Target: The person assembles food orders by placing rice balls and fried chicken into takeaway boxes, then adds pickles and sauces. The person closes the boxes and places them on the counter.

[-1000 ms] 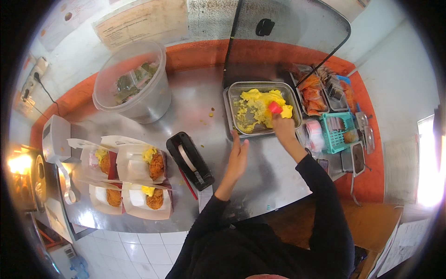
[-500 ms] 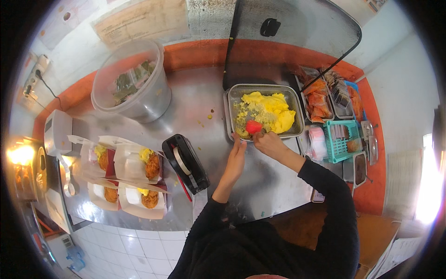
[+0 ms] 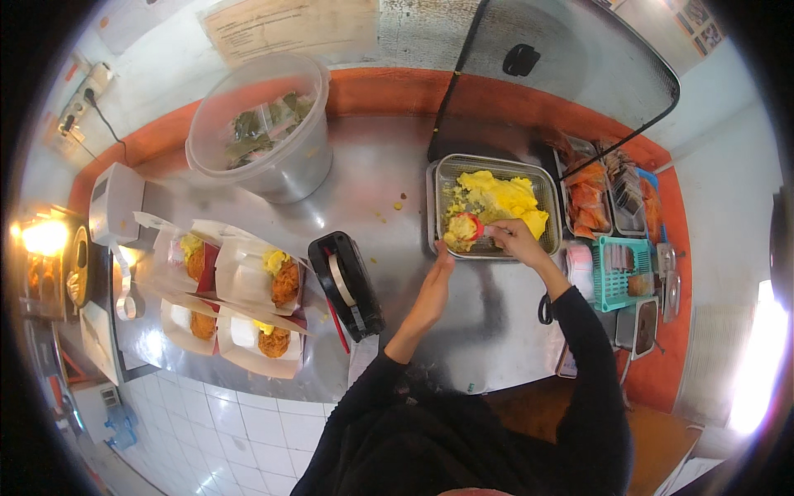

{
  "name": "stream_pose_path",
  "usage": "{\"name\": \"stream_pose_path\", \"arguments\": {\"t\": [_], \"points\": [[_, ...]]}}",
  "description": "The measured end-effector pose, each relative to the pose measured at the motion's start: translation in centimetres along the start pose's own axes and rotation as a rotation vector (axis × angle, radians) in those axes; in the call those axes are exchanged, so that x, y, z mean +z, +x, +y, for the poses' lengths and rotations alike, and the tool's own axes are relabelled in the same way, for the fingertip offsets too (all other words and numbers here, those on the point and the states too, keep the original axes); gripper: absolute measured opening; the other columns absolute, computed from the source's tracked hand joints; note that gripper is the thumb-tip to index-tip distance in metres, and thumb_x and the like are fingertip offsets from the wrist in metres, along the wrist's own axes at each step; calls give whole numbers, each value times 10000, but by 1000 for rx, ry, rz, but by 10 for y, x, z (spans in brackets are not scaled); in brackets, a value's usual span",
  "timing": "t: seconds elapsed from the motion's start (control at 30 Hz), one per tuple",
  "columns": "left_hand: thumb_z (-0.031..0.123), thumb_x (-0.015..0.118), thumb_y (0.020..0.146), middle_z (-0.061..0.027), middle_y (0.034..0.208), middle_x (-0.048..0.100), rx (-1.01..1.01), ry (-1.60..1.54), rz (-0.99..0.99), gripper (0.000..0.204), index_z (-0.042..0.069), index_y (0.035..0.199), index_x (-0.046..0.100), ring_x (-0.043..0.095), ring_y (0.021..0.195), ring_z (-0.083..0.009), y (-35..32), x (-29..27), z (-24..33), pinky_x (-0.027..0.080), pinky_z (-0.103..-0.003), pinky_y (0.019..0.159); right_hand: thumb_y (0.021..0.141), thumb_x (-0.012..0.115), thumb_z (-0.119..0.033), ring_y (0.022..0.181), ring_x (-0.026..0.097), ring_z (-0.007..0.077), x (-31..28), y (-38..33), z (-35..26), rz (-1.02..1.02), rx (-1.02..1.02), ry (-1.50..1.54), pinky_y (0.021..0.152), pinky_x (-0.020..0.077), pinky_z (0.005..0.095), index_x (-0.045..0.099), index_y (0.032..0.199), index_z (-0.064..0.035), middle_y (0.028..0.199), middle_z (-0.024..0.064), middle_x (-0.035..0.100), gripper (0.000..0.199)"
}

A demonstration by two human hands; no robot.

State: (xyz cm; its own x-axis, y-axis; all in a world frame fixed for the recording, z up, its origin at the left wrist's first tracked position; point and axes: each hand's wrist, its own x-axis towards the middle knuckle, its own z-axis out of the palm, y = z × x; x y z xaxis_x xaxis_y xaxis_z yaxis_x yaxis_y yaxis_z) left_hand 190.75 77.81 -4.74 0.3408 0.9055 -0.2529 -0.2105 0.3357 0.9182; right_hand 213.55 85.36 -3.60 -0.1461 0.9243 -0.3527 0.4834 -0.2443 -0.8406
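My right hand (image 3: 514, 240) grips red scoop (image 3: 468, 226) w/ yellow rice over metal tray (image 3: 495, 169); left hand (image 3: 442, 263), fingers out, steadies tray rim. Four open boxes (image 3: 263, 285) already hold rice + chicken; tray approx. half full.

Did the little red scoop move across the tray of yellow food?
Yes. The red scoop in the right hand went from the right side of the metal tray to its front-left corner, near the left hand.
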Motion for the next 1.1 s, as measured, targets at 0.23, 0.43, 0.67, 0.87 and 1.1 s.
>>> {"name": "stream_pose_path", "arguments": {"t": [0.23, 0.43, 0.67, 0.87, 1.1], "points": [[368, 327, 1018, -139, 1564, 13, 69, -31, -12, 645, -20, 1472, 82, -2, 1443, -213, -1, -2, -21, 49, -326, 1159, 934, 585, -238, 556, 425, 48, 3, -27, 6, 251, 85, 360, 508, 350, 199, 664, 1053, -13, 648, -32, 474, 265], [411, 363, 1008, -155, 1447, 375, 22, 51, -350, 608, -30, 1423, 304, 409, 1289, -258, -98, -47, -36, 301, -351, 1084, 968, 513, -210, 530, 354, 27, 74, -102, -136, 77, -209, 590, 477, 293, 194, 569, 1188, 21, 633, -53, 415, 323], [379, 350, 1019, -166, 1357, 483, -256, -234, -419, 542, 3, 1409, 359, 482, 1236, -243, -256, -125, -32, 368, -335, 1050, 960, 496, -172, 575, 435, 43, 287, -146, -252, -845, 6, 742, 544, 354, 202, 515, 1227, 47, 757, 35, 549, 345], [390, 348, 1015, -198, 1389, 429, -115, -416, -105, 566, -35, 1388, 357, 430, 1290, -285, -349, -216, -15, 334, -388, 1093, 942, 459, -62, 702, 493, 113, 474, -83, -247, -539, -431, 161, 684, 422, 256, 473, 1281, 47, 854, 49, 519, 356], [467, 310, 1000, -224, 1388, 425, -68, -362, 18, 632, -26, 1393, 351, 438, 1279, -340, -405, -283, 5, 342, -435, 1086, 818, 492, -6, 956, 521, 329, 548, -55, -216, 80, -936, -915, 831, 452, 382, 353, 1374, 62, 1078, 206, 442, 577]]}}
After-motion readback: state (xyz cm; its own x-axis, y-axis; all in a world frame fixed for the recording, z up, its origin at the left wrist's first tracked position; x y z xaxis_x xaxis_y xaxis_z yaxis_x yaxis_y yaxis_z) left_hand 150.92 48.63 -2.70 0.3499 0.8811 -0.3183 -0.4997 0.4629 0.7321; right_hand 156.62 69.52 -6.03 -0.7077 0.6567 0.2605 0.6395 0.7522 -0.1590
